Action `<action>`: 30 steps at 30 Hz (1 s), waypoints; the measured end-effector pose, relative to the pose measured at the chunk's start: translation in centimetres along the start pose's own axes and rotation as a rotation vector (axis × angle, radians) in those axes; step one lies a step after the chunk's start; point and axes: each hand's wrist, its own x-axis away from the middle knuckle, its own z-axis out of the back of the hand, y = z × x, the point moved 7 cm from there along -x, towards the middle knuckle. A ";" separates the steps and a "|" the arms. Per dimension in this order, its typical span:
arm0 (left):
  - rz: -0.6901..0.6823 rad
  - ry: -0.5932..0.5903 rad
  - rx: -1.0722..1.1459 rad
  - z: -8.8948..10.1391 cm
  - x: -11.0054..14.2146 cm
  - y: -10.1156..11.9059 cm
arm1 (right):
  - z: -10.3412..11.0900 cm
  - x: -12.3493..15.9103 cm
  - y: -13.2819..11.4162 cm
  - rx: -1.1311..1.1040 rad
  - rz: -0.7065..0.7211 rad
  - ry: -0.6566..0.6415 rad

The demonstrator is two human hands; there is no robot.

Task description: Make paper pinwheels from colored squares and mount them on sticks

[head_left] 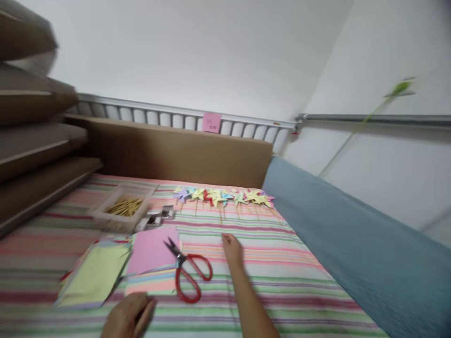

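My left hand [128, 315] is low in the view, just below the stacked coloured paper squares. Its fingers are loosely curled, with a gap beside the thumb and nothing visible in it. Farther right, my right hand [231, 248] hovers over or rests on the striped cloth; which one I cannot tell. Its fingers are closed together and no object shows in them. Between the hands lie scissors [188, 272] with red handles, blades over a pink paper sheet [157, 249]. Left of that is a pile topped by a yellow-green sheet [93, 274].
A clear plastic box [98, 213] holds thin wooden sticks [125, 206]; small silvery items [158, 217] sit beside it. Paper pinwheels [215, 197] on sticks line the back, before a cardboard panel [183, 157]. Brown packages [38, 145] rise at left; a blue covered edge [338, 220] runs right.
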 end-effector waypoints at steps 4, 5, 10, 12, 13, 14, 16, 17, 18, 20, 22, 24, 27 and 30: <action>0.026 -0.056 -0.065 0.1 0.1 0.2 | 1.0 2.9 0.7 -0.155 -0.038 -0.022; 0.044 -0.066 -0.060 0.1 0.1 0.2 | 1.3 3.5 0.8 -0.182 -0.051 -0.020; 0.139 -0.052 0.058 0.8 0.5 0.0 | 2.2 6.6 0.5 -0.255 -0.105 0.010; 0.170 -0.036 0.086 1.5 0.7 -0.5 | 2.3 7.8 0.3 -0.260 -0.119 0.015; 0.198 -0.017 0.095 2.1 0.7 -1.1 | 2.4 8.3 0.2 -0.259 -0.125 0.015; 0.238 0.013 0.097 2.9 0.7 -2.0 | 2.4 8.9 0.1 -0.257 -0.130 0.015; 0.344 0.097 0.069 5.1 0.5 -4.5 | 2.4 9.9 0.0 -0.251 -0.140 0.012; 0.403 0.145 0.038 6.4 0.5 -6.1 | 2.4 10.4 0.0 -0.247 -0.144 0.010; 0.453 0.178 0.004 7.6 0.4 -7.6 | 2.4 10.9 -0.1 -0.245 -0.147 0.009; 0.527 0.218 -0.070 9.8 0.2 -10.2 | 2.4 11.8 -0.3 -0.239 -0.148 0.011; 0.565 0.201 -0.132 11.0 -0.1 -12.0 | 2.5 12.6 -0.5 -0.230 -0.145 0.014; 0.595 0.162 -0.180 11.3 -0.3 -12.8 | 2.5 13.2 -0.9 -0.216 -0.139 0.020; 0.640 0.108 -0.224 10.8 -0.5 -13.2 | 2.7 13.7 -1.4 -0.193 -0.125 0.024; 0.686 0.065 -0.244 10.2 -0.6 -13.6 | 2.7 13.9 -1.9 -0.164 -0.113 0.022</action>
